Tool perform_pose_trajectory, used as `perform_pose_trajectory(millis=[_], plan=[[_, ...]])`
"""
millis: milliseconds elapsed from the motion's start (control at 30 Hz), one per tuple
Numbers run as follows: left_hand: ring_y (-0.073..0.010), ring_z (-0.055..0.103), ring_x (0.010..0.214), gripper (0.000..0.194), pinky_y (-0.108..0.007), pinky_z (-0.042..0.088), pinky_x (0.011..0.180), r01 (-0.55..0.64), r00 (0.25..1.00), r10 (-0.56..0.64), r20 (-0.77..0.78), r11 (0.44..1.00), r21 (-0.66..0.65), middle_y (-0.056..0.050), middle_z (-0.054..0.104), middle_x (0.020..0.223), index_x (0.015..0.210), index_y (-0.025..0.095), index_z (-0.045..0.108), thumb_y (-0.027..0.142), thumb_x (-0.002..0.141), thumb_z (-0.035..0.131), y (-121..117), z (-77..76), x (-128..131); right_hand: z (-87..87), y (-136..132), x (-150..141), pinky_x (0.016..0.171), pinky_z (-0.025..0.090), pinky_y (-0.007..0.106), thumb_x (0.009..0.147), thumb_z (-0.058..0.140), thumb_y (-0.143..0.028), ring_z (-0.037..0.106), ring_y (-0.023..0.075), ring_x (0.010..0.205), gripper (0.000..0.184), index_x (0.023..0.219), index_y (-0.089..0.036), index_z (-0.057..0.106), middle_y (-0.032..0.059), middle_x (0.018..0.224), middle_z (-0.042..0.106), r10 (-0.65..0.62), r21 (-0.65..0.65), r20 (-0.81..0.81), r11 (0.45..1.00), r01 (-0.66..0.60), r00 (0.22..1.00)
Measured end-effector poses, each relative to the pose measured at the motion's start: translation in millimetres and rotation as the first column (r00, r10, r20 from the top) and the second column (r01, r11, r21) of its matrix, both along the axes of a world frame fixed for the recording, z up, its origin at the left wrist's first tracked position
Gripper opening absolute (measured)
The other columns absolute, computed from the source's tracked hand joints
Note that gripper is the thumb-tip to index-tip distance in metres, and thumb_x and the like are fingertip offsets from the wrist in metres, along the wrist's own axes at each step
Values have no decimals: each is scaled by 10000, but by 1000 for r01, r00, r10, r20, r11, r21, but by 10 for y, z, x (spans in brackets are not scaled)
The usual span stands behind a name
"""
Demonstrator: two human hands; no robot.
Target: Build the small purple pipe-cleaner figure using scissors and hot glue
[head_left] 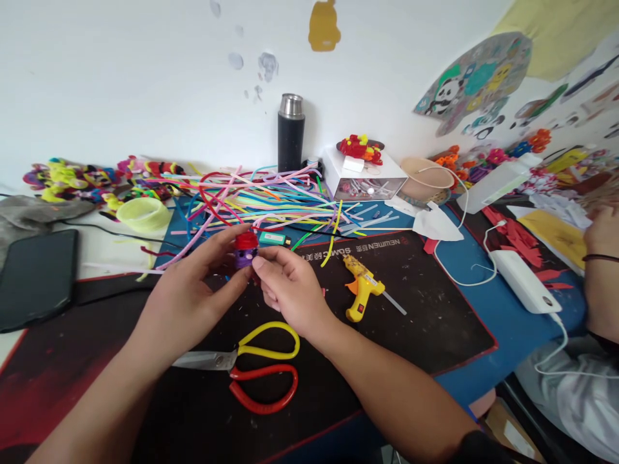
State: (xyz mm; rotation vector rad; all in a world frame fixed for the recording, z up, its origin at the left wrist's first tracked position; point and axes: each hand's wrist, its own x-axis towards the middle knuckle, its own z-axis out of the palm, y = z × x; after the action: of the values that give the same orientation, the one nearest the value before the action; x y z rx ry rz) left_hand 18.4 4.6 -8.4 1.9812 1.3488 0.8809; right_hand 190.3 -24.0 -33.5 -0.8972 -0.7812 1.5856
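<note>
Between my two hands is a small pipe-cleaner figure (245,250), red on top and purple below. My left hand (193,290) grips it from the left, thumb below and fingers behind. From the right, my right hand (290,283) pinches its side with thumb and forefinger; the other fingers are curled. Below my hands lie large scissors (225,361) with one yellow and one red handle loop. A yellow hot glue gun (362,288) rests on the black mat (411,335), to the right of my right hand. Loose pipe cleaners (261,200) in many colours spread behind my hands.
At the back stand a black thermos (291,135) and a white box (365,173) with red-yellow pieces on top. A phone (39,277) and a yellow-green roll (144,214) lie left. Right are a white power bank (527,281), its cable, a bottle (500,183) and another person's arm (602,277).
</note>
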Motion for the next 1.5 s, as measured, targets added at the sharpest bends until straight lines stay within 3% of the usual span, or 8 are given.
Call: perform_pose_trajectory(millis=[700, 833, 1000, 1267, 1400, 1500], plan=[[-278, 830, 1046, 662, -369, 669, 875, 15, 1000, -15, 20, 1000, -27, -68, 861, 1333, 1555, 286, 708, 565, 955, 731, 21, -13, -12, -40, 4, -8, 447, 210, 256, 832, 936, -612, 350, 79, 460, 501, 999, -242, 642, -134, 597, 447, 4, 6, 15, 1000, -4, 1000], [-268, 819, 1098, 672, -368, 673, 908, 24, 994, -15, 110, 996, -83, -77, 840, 1392, 1568, 279, 698, 553, 957, 760, 26, -10, -8, -18, -1, -9, 448, 217, 253, 863, 901, -598, 357, 79, 465, 470, 1035, -239, 653, -131, 606, 455, 1, 19, 21, 1000, -1, 1000], [-264, 815, 1110, 692, -374, 683, 939, 73, 960, -27, 278, 985, -156, -83, 859, 1294, 1555, 261, 700, 529, 931, 828, 54, -4, 3, 22, -14, -3, 447, 213, 254, 879, 889, -575, 307, 75, 460, 439, 1035, -237, 657, -134, 598, 443, 9, 29, 10, 1000, -9, 1000], [-323, 815, 1231, 788, -438, 690, 1043, 48, 868, 87, 489, 965, -258, -148, 833, 1413, 1530, 217, 691, 525, 847, 938, 108, 67, 2, 47, -42, 14, 449, 217, 253, 904, 862, -588, 306, 80, 469, 414, 1023, -215, 727, -126, 576, 399, -21, 15, 69, 1000, 20, 997], [-349, 829, 1164, 792, -423, 705, 947, 39, 844, 125, 522, 956, -292, -117, 876, 1261, 1462, 237, 751, 558, 777, 987, 136, 39, -2, 35, -43, 14, 449, 228, 248, 895, 862, -597, 319, 80, 475, 427, 1024, -209, 740, -119, 576, 427, -33, 19, 77, 999, 32, 996], [-302, 834, 991, 768, -395, 687, 890, 45, 818, 149, 555, 946, -322, -88, 887, 1113, 1440, 223, 767, 543, 780, 993, 148, 6, -10, 27, -45, 12, 449, 238, 244, 889, 866, -599, 321, 81, 479, 429, 1017, -205, 749, -118, 572, 426, -33, 22, 79, 999, 31, 996]])
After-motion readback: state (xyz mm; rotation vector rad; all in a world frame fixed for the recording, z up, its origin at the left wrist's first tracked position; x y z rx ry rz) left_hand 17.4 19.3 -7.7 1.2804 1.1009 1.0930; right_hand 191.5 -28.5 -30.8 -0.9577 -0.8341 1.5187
